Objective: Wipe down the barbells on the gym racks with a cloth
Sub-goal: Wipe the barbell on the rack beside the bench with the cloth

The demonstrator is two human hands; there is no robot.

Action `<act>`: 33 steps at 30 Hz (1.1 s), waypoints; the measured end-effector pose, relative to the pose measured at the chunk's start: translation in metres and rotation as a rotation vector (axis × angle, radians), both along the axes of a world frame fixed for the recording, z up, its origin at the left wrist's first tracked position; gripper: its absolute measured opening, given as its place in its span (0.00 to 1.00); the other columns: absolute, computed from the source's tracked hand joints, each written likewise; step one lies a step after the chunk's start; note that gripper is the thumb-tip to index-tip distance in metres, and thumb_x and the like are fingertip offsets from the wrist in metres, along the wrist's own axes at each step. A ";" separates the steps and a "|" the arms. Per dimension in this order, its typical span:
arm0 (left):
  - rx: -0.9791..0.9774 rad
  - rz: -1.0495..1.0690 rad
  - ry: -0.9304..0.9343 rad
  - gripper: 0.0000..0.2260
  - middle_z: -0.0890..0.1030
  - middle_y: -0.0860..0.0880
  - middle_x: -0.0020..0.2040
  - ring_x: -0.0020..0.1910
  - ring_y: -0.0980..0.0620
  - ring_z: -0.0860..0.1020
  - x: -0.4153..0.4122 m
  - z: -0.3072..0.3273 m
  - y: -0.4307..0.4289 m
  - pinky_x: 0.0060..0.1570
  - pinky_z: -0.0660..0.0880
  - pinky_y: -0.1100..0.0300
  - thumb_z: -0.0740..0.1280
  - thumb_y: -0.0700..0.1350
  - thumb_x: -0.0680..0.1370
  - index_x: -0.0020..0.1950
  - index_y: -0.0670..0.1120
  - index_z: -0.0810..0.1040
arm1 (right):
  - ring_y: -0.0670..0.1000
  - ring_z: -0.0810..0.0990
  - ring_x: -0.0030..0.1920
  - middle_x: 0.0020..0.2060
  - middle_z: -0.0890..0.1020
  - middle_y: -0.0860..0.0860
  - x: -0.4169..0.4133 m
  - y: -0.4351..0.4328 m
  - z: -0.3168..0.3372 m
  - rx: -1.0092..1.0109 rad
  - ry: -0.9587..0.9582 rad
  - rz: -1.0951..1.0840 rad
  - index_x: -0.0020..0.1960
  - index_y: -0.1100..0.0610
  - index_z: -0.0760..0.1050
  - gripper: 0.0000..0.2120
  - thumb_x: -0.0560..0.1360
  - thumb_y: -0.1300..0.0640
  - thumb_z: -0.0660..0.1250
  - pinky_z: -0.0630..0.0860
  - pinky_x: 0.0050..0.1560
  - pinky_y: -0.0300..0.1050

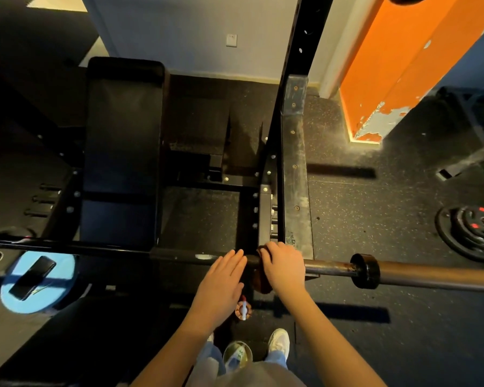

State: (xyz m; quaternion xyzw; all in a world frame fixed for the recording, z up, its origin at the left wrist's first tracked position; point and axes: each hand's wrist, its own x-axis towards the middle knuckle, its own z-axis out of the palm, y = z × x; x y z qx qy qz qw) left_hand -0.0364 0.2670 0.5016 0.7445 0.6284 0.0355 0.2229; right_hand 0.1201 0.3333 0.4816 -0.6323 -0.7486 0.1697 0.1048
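This is a gym. A barbell [333, 268] lies across a black steel rack [294, 163] over a padded bench [123, 152]. Stacked weight plates [475, 227] sit on the speckled rubber floor [361, 213]

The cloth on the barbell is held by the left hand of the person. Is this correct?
No, the hand is wrong. In the head view the cloth on the barbell is held by the right hand; the left hand lies open beside it, fingers straight.

grey top [252, 377], blue jeans [210, 358], white shoes [279, 341]
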 end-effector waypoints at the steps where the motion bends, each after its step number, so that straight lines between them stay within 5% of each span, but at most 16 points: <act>1: 0.004 0.007 -0.003 0.26 0.48 0.54 0.80 0.76 0.58 0.42 0.000 0.000 -0.001 0.74 0.39 0.60 0.56 0.48 0.84 0.79 0.50 0.48 | 0.51 0.78 0.47 0.47 0.81 0.49 -0.004 0.003 0.002 -0.034 -0.050 0.008 0.56 0.52 0.77 0.13 0.82 0.48 0.56 0.74 0.51 0.46; 3: 0.002 0.013 0.000 0.26 0.48 0.54 0.80 0.76 0.58 0.41 0.002 0.000 -0.002 0.73 0.38 0.60 0.55 0.48 0.84 0.79 0.51 0.48 | 0.52 0.79 0.50 0.50 0.81 0.50 -0.001 -0.010 -0.001 -0.023 -0.002 0.019 0.57 0.53 0.78 0.09 0.79 0.52 0.63 0.75 0.55 0.47; 6: 0.002 0.028 0.023 0.26 0.48 0.53 0.80 0.78 0.55 0.43 0.004 0.000 -0.001 0.75 0.39 0.58 0.55 0.47 0.84 0.79 0.50 0.48 | 0.56 0.81 0.54 0.52 0.83 0.53 0.019 -0.040 -0.012 0.082 0.071 0.018 0.55 0.56 0.81 0.17 0.67 0.60 0.78 0.78 0.56 0.54; 11: 0.016 0.020 0.024 0.26 0.48 0.53 0.80 0.77 0.56 0.43 0.003 -0.002 -0.002 0.73 0.37 0.60 0.55 0.48 0.84 0.79 0.50 0.48 | 0.51 0.78 0.49 0.47 0.81 0.48 -0.004 -0.011 -0.003 0.024 0.089 -0.065 0.55 0.53 0.80 0.08 0.78 0.53 0.66 0.73 0.54 0.46; 16: 0.014 0.012 -0.008 0.25 0.48 0.54 0.80 0.75 0.59 0.40 0.002 -0.005 -0.001 0.72 0.36 0.61 0.55 0.48 0.84 0.79 0.50 0.49 | 0.54 0.80 0.46 0.44 0.82 0.52 0.046 -0.022 -0.005 0.148 0.042 -0.006 0.49 0.57 0.82 0.10 0.68 0.61 0.76 0.77 0.49 0.51; 20: 0.031 0.008 -0.036 0.25 0.50 0.54 0.79 0.73 0.60 0.39 0.000 -0.006 -0.002 0.71 0.35 0.62 0.56 0.47 0.83 0.79 0.50 0.51 | 0.53 0.79 0.48 0.44 0.82 0.51 0.030 -0.022 0.000 0.085 0.089 -0.267 0.48 0.56 0.82 0.06 0.71 0.61 0.73 0.75 0.52 0.51; 25: 0.037 0.022 -0.035 0.25 0.50 0.54 0.79 0.77 0.57 0.44 0.002 -0.007 -0.002 0.71 0.36 0.63 0.56 0.47 0.83 0.79 0.50 0.51 | 0.56 0.81 0.53 0.50 0.83 0.54 0.017 -0.030 -0.004 0.105 0.101 0.011 0.52 0.57 0.82 0.13 0.68 0.61 0.77 0.77 0.56 0.55; 30: 0.057 0.017 -0.052 0.25 0.53 0.53 0.79 0.74 0.59 0.42 0.000 -0.008 -0.002 0.71 0.37 0.61 0.59 0.47 0.82 0.78 0.50 0.54 | 0.55 0.80 0.52 0.48 0.83 0.53 0.048 -0.028 0.005 0.096 0.049 -0.328 0.50 0.58 0.82 0.09 0.70 0.61 0.74 0.74 0.57 0.54; 33: 0.069 0.017 -0.056 0.26 0.54 0.53 0.79 0.74 0.59 0.43 0.001 -0.009 -0.003 0.71 0.36 0.61 0.59 0.46 0.82 0.78 0.49 0.55 | 0.52 0.79 0.52 0.48 0.83 0.50 0.002 -0.027 0.007 0.050 0.101 -0.208 0.51 0.55 0.82 0.09 0.71 0.61 0.73 0.75 0.58 0.52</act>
